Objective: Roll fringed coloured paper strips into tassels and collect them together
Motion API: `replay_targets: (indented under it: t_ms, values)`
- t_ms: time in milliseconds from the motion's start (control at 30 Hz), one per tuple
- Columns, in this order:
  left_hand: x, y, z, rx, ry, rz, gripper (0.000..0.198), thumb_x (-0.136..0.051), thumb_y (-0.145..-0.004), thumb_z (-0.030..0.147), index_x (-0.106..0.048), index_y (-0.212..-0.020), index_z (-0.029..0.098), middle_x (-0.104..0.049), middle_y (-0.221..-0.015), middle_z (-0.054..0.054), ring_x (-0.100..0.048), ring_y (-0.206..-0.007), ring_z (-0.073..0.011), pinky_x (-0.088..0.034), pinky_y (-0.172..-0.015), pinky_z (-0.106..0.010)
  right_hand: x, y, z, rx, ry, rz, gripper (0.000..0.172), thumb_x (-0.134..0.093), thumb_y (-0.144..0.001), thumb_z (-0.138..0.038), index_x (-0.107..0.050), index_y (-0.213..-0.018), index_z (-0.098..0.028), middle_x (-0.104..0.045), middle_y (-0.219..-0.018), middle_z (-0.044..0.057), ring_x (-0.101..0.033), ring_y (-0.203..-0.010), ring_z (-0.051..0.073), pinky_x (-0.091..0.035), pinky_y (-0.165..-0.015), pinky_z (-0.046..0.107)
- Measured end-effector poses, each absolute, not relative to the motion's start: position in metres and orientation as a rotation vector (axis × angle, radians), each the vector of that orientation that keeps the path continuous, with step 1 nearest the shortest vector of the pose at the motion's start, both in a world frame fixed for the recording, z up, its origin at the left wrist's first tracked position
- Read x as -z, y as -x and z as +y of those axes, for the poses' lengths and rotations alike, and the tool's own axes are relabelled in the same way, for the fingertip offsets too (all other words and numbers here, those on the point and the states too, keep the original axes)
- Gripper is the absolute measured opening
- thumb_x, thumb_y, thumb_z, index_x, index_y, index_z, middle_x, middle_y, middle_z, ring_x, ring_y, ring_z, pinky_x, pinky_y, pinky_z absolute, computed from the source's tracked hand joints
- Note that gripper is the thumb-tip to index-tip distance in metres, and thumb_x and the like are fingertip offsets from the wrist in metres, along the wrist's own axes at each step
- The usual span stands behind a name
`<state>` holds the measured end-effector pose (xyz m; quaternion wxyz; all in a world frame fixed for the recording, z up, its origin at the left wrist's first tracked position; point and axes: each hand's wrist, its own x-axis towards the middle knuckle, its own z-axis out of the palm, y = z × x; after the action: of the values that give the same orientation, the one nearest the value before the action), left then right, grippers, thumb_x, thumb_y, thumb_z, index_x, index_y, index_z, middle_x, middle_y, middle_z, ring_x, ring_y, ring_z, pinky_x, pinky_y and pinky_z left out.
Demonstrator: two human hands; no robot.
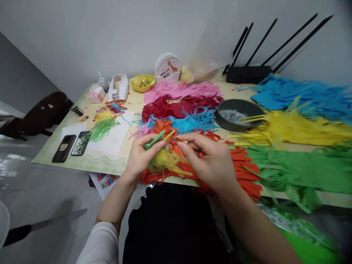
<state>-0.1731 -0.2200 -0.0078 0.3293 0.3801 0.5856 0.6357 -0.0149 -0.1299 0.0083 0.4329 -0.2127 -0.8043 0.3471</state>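
My left hand (139, 156) is closed around a tassel of green and yellow fringed tissue paper. Its yellow fringe (166, 161) hangs below the fingers, while a twisted green end (156, 138) sticks up past the thumb. A narrow yellow tip (169, 135) points toward my right hand (211, 159), whose thumb and forefinger are pinched together close by. Whatever lies in that pinch is too small to make out. Orange fringed paper (246, 172) spreads on the table under and behind both hands.
Pink (187, 91), dark red and blue fringed paper lies ahead. A grey bowl (239, 126) with clear plastic bits stands right of it, near yellow and green paper (316, 165). Finished-looking tassels (106, 126) and two phones (63, 148) lie left. A black router (247, 74) stands behind.
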Motion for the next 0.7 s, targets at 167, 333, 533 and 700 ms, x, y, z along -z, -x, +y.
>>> replay_targets:
  t_ms: [167,333,533,700]
  values:
    - [0.005,0.162,-0.22,-1.719,-1.268,1.679,0.011,-0.074,-0.081,0.025,-0.073,-0.088,0.017,-0.073,-0.081,-0.001,-0.066,-0.073,-0.0127,-0.052,-0.067,-0.021,-0.002,0.025,-0.129,-1.164,0.632,-1.852,0.014,-0.063,-0.089,-0.03,-0.067,-0.092,-0.017,-0.055,-0.051,-0.007,-0.05,-0.045,0.009,-0.041,-0.05,0.021]
    - [0.005,0.156,-0.217,-1.716,-1.373,1.743,0.007,-0.07,-0.081,0.023,-0.071,-0.084,0.016,-0.071,-0.077,-0.001,-0.065,-0.07,-0.0119,-0.051,-0.066,-0.021,0.006,0.034,-0.129,-1.349,0.625,-1.83,0.019,-0.061,-0.088,-0.035,-0.065,-0.091,-0.016,-0.052,-0.05,-0.007,-0.048,-0.044,0.009,-0.038,-0.047,0.022]
    - [0.007,0.159,-0.214,-1.729,-1.363,1.742,0.011,-0.064,-0.079,0.019,-0.074,-0.08,0.015,-0.075,-0.084,-0.004,-0.068,-0.078,-0.0152,-0.053,-0.074,-0.025,0.003,0.034,-0.132,-1.109,0.598,-1.954,0.01,-0.058,-0.088,-0.026,-0.063,-0.087,-0.017,-0.046,-0.051,-0.008,-0.042,-0.045,0.007,-0.033,-0.048,0.021]
    - [0.006,0.162,-0.213,-1.686,-1.336,1.751,0.012,-0.061,-0.074,0.018,-0.072,-0.072,0.015,-0.071,-0.074,-0.002,-0.064,-0.07,-0.0136,-0.05,-0.067,-0.024,0.003,0.034,-0.129,-1.155,0.568,-1.982,0.01,-0.056,-0.09,-0.025,-0.06,-0.086,-0.017,-0.045,-0.052,-0.008,-0.041,-0.045,0.007,-0.031,-0.048,0.021]
